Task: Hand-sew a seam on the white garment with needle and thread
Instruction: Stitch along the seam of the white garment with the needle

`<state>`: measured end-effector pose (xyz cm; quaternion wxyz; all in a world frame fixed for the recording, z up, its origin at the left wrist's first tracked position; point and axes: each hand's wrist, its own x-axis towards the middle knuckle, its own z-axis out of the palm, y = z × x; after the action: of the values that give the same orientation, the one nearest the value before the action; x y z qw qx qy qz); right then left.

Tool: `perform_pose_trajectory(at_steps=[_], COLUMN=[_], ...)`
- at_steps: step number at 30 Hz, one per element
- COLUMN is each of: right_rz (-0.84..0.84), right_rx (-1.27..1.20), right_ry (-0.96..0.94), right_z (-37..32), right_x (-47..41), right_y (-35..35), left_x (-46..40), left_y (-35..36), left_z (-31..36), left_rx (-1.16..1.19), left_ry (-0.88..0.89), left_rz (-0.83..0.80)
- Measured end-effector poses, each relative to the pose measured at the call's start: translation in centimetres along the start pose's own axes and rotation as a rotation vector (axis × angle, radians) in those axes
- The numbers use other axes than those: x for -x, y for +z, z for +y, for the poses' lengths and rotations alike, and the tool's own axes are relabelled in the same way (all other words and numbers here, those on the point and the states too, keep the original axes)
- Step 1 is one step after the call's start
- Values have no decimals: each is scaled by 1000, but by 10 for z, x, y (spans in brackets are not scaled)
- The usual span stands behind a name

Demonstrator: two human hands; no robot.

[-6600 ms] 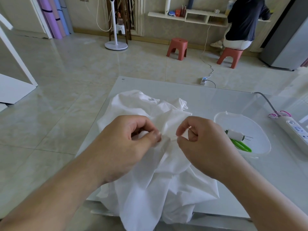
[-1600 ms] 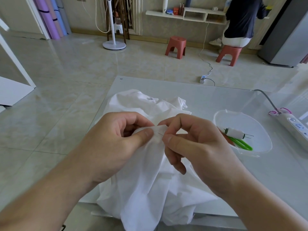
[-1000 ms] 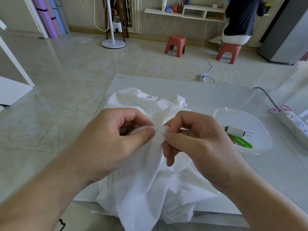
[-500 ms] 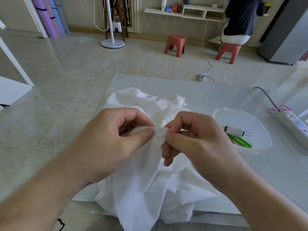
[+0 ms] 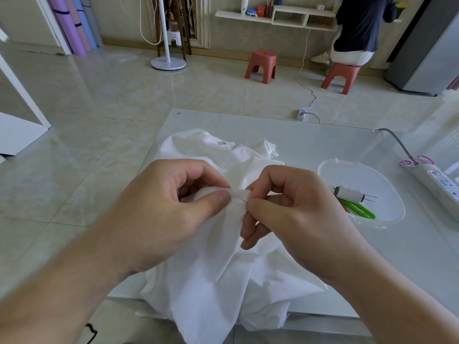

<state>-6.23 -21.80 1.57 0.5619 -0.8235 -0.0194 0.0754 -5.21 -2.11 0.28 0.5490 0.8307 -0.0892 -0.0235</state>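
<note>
Head view: we see the left hand (image 5: 171, 209) pinching a fold of the white garment (image 5: 211, 281), heaped at the desk's (image 5: 323, 142) near edge; the right hand (image 5: 298, 214) pinches the needle (image 5: 244, 200) at that fold.

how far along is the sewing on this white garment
Done: setup looks complete. The white garment lies bunched on the table; spool and green scissors sit in the clear container. In hand: the left hand pinches a fabric fold while the right hand pinches the needle at that fold. Left: finished stitches aren't discernible, so the remaining seam length cannot be judged.
</note>
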Motion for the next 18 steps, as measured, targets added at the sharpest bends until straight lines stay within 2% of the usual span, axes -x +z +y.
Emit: perform_pose_trajectory(at_steps=[12, 18], right_rz=[-7, -5], right_rx=[314, 376], right_ry=[-62, -97], right_z=[-1, 2], right_x=[-1, -2], right_y=[-10, -11], left_x=[1, 1], left_y=[2, 3], left_z=[-3, -2], left_rx=[-6, -30], left_ry=[2, -8], left_rz=[-40, -30])
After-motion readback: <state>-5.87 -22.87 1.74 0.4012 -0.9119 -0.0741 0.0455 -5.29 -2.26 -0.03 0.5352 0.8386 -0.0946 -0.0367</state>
